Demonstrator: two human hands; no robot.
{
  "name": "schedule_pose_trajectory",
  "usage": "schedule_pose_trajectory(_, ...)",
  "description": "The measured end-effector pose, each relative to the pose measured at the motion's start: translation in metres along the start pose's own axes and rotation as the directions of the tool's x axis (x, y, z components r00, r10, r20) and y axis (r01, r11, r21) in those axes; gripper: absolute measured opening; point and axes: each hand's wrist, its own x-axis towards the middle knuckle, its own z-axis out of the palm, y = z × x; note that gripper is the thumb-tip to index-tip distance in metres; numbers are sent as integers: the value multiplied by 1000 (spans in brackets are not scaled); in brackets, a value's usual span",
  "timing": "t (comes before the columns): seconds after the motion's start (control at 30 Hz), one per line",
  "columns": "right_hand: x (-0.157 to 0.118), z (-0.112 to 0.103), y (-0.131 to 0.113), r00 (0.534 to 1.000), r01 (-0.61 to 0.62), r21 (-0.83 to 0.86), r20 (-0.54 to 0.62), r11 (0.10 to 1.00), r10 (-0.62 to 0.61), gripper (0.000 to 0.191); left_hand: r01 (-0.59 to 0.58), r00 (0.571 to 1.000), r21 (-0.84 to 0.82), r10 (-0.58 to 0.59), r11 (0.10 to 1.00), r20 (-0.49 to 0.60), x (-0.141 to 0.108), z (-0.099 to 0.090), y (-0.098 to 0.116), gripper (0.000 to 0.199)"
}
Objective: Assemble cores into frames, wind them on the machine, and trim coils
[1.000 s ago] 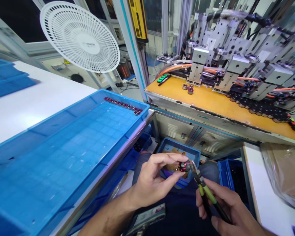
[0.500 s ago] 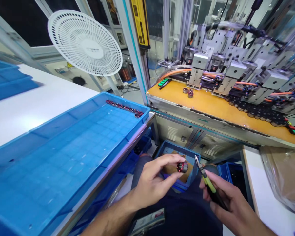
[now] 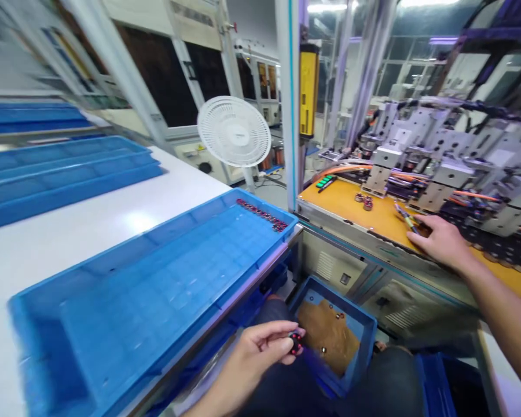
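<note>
Between the thumb and fingers of my left hand is a small round black motor part with red spots around its rim. This hand is above my lap, left of a low blue bin. My right hand reaches out over the machine's yellow bench, its fingers around the handles of cutting pliers. The pliers' jaws point away and to the left, low over the bench surface; whether they touch it I cannot tell. Similar round parts stand just left of the pliers' tip.
A long blue tray on the white table holds a row of red-and-black parts at its far end. Metal machine fixtures rise behind the bench. A white fan and a metal post stand ahead.
My right hand has moved from above my lap out to the yellow bench with the pliers. My left hand keeps the part, now turned and lower in view. The camera view has shifted.
</note>
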Motion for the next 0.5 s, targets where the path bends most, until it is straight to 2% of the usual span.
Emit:
schedule_pose_trajectory(0.1,17,20,10,1000,-25,-14,-3,1000,24,44,5,988,106,11,994,-155,-5,-48,28,45)
schedule_pose_trajectory(0.17,20,30,20,999,-31,-13,-5,999,31,41,-38,958,211,96,977,-270,7,-84,50,48)
schedule_pose_trajectory(0.2,21,35,26,999,-32,-13,-6,999,32,39,-58,936,315,161,947,-312,20,-101,60,51)
schedule_pose_trajectory(0.23,22,38,32,999,-30,-14,-10,999,30,38,-80,913,437,241,896,-328,37,-118,70,52)
schedule_pose_trajectory(0.27,22,42,38,999,-29,-18,-15,999,29,38,-86,897,489,281,868,-340,58,-132,78,51)
schedule_pose_trajectory(0.33,23,46,47,999,-34,-34,-22,999,33,41,-74,889,546,303,835,-343,109,-154,90,45)
schedule_pose_trajectory(0.43,23,48,51,998,-56,-47,-34,997,55,47,-51,891,631,320,774,-321,190,-170,96,26)
schedule_pose_trajectory(0.5,22,46,48,997,-56,-37,-54,998,54,50,-51,890,678,341,734,-301,236,-172,93,28)
